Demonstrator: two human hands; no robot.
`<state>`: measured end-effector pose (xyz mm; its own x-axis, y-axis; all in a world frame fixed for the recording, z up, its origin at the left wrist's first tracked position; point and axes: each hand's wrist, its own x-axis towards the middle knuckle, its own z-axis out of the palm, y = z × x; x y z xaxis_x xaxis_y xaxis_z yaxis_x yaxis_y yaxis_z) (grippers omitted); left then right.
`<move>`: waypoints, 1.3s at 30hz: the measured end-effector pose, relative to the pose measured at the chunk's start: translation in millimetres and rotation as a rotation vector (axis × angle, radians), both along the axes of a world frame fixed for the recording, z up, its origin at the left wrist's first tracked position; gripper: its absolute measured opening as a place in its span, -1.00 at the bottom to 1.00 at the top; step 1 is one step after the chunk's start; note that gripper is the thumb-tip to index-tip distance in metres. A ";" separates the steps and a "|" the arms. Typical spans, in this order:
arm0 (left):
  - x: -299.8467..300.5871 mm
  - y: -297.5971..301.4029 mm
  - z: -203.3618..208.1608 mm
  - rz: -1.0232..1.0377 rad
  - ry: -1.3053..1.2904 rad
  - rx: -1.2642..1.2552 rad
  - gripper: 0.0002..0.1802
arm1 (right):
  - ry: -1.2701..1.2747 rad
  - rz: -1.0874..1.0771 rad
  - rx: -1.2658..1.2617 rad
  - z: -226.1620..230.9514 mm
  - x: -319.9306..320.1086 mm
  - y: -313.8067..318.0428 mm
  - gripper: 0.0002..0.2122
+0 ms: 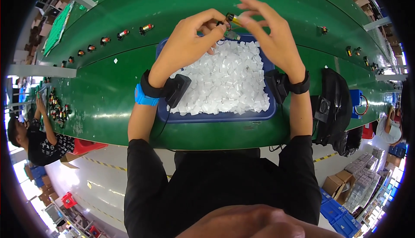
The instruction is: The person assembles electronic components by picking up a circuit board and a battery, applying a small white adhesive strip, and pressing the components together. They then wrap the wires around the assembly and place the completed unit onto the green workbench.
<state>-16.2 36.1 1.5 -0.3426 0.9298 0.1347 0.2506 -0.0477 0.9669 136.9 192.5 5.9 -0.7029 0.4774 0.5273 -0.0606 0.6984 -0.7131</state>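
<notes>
Above the far edge of a blue tray (207, 117), my two hands meet at a small part with a yellow cylinder (236, 20), a black end and thin wires. My left hand (189, 37) is closed, its thumb and fingertips pinching the part by its dark wired end. A small greenish clear piece (232, 35) hangs just beside those fingertips. My right hand (275, 30) has its thumb and a finger at the yellow cylinder, other fingers stretched out and slightly blurred. Many small white square pieces (225, 78) fill the tray below.
Similar small parts stand in a row on the green table (103, 125), including a red-and-yellow one (146, 29); others (349, 51) lie at right. A black bag (335, 104) lies right of the tray. A co-worker (36, 136) sits at left, another person (389, 130) at far right.
</notes>
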 end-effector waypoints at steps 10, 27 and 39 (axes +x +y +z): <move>6.0 2.8 -6.4 -0.056 -0.111 -0.111 -0.83 | -0.044 0.260 -0.068 3.1 1.0 -10.1 -0.80; -5.6 -3.7 7.8 -0.102 -0.263 -0.141 -0.65 | 0.126 0.162 0.402 1.6 0.4 -12.4 -0.77; 8.7 -1.0 3.4 -0.083 -0.233 0.103 -0.58 | 0.225 -0.059 0.618 -1.7 -3.6 -15.3 -0.79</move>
